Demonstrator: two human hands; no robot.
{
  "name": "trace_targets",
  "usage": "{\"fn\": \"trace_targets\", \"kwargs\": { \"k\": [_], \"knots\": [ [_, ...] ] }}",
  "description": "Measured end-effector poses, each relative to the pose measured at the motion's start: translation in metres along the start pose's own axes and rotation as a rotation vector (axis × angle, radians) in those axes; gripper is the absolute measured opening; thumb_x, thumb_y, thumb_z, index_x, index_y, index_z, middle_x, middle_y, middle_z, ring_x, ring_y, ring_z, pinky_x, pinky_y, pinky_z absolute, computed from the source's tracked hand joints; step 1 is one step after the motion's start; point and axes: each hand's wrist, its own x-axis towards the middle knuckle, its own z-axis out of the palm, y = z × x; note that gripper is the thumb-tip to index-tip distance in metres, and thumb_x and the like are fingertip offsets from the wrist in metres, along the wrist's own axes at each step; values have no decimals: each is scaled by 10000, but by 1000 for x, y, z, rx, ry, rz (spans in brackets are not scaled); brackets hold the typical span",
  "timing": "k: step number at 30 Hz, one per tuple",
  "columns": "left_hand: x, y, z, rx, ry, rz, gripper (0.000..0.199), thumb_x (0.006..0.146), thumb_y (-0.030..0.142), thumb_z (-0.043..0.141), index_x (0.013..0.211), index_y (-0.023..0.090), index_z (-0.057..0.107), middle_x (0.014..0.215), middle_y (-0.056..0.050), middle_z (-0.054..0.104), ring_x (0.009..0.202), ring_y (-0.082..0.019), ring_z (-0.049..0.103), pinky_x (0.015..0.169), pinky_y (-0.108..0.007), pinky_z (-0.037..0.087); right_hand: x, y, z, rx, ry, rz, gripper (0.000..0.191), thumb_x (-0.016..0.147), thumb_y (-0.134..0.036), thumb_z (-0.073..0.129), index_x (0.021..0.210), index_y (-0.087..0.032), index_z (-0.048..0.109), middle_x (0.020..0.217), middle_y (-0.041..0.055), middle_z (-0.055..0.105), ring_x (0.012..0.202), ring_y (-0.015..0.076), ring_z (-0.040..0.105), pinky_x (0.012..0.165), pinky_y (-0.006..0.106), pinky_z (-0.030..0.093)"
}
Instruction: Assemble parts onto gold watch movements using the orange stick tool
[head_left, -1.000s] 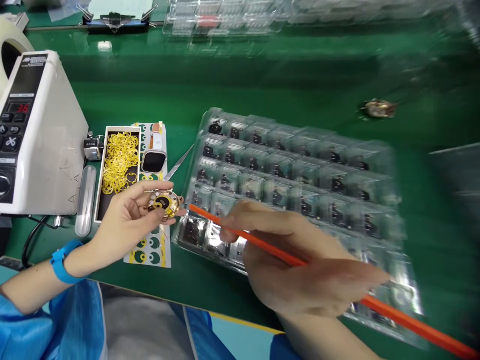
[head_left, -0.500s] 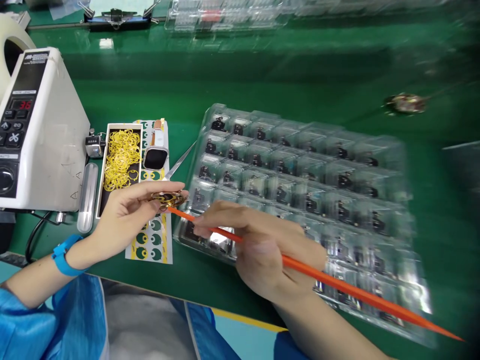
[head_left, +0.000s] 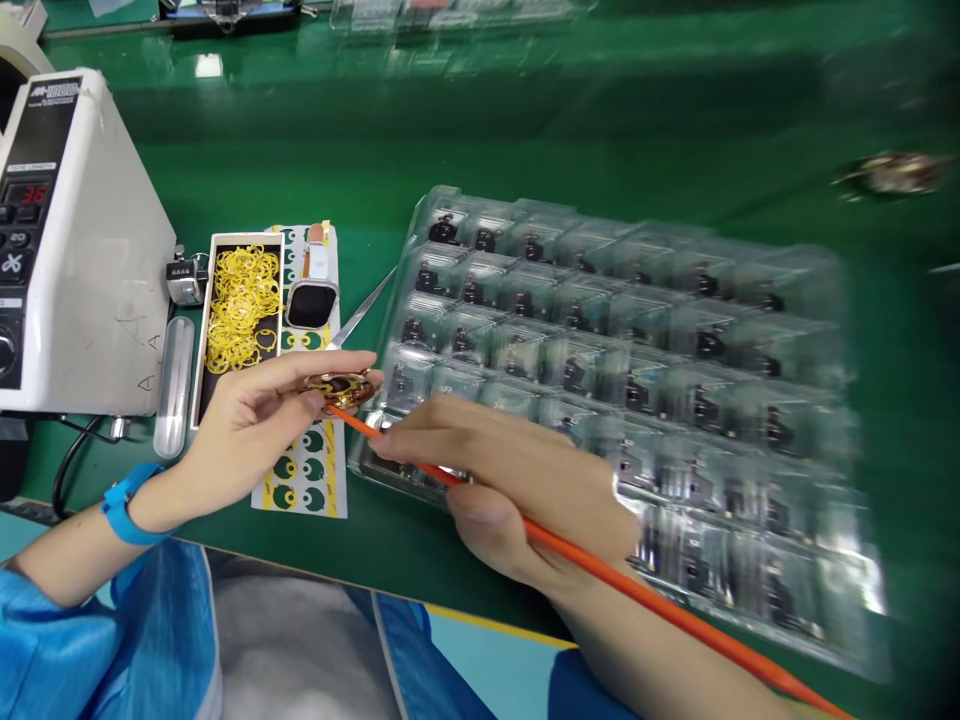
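- Your left hand [head_left: 247, 430] pinches the gold round part [head_left: 341, 388] between thumb and fingers, near the left edge of the clear tray [head_left: 817, 360].
- Your right hand [head_left: 517, 490] is closed around the orange stick [head_left: 622, 584], whose tip meets the part's lower rim; whether it presses there, you cannot tell from this view.
- If the tip slides off that rim, it could scratch the part or jab your left thumb, which sits just beside it.
- Too loose a pinch under sideways pressure could let the part slip onto the printed sheet [head_left: 330, 480] or the tray.
- Your right hand overlaps the tray, so a dropped wrist could knock the black pieces [head_left: 444, 230] in its pockets.
- Mind the pointed blade [head_left: 364, 312] just beyond your left fingertips.
- Your left side is tight, with the box of yellow rings [head_left: 204, 340] close; open green tabletop [head_left: 525, 150] lies beyond the tray.
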Motion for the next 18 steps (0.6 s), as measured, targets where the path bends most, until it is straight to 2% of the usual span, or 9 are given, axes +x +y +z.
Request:
{"fn": "trace_targets", "kwargs": {
  "k": [2, 9, 18],
  "knots": [
    [0, 1, 0, -5, 10, -8, 353, 899, 59, 535, 1125, 267, 708, 1153, 14, 722, 1093, -178, 668, 971, -289, 516, 1, 1, 0, -59, -46, -22, 363, 1049, -311, 264, 952, -149, 574, 739, 79, 644, 648, 144, 592, 555, 267, 478],
    [1, 0, 0, -76, -6, -40, 374, 912, 59, 515, 1124, 303, 702, 1062, 50, 748, 1034, -149, 690, 899, -250, 547, 0, 5, 5, -106, -59, -123, 344, 1048, -320, 267, 943, -155, 550, 688, 66, 640, 617, 160, 592, 544, 294, 463],
    [-3, 0, -1, 117, -56, 14, 373, 927, 69, 496, 1207, 254, 661, 1228, -6, 687, 1111, -175, 653, 981, -285, 498, 2, 6, 7, 78, -7, -2, 328, 1044, -253, 303, 910, -144, 582, 702, 65, 648, 656, 139, 616, 567, 252, 499]
  ]
}}
